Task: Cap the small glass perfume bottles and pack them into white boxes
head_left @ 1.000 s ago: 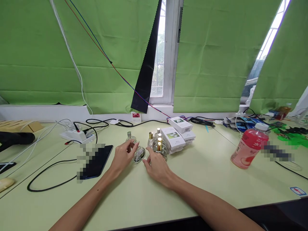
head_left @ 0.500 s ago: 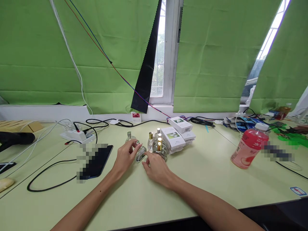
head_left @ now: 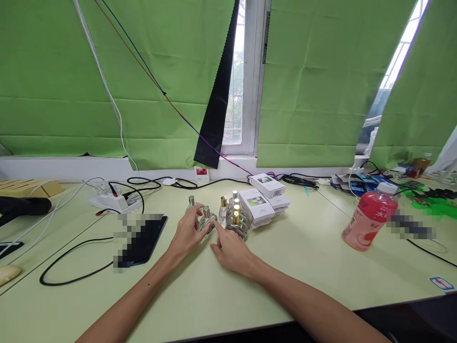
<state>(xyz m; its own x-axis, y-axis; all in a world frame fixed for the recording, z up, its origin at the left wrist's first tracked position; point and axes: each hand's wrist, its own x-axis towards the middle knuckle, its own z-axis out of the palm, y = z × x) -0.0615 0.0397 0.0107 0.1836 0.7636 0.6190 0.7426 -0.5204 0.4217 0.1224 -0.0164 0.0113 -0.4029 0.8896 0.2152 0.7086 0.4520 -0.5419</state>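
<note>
A clear glass perfume bottle (head_left: 206,222) with a pale green metallic cap stands on the table. My left hand (head_left: 186,228) is closed around its left side, thumb at the front. My right hand (head_left: 232,248) reaches its index fingertip to the bottle's right side, with the thumb apart and the other fingers curled and partly hidden. Behind my left fingers is another green-capped bottle (head_left: 192,202). To the right, a slim gold-capped bottle (head_left: 223,212) stands beside several rounder perfume bottles (head_left: 236,221) with gold or silvery caps.
White printed boxes (head_left: 257,205) are piled right of the bottles. A pink drink bottle (head_left: 369,216) stands farther right. At left lie a dark tablet-like device (head_left: 150,238), a white power strip (head_left: 114,202) and loose cables. Green curtains (head_left: 321,85) hang behind the table.
The bottle at my left hand was tilted and now stands more upright, its cap uncovered. My left fingers have shifted from its top to its side. My right hand has barely moved.
</note>
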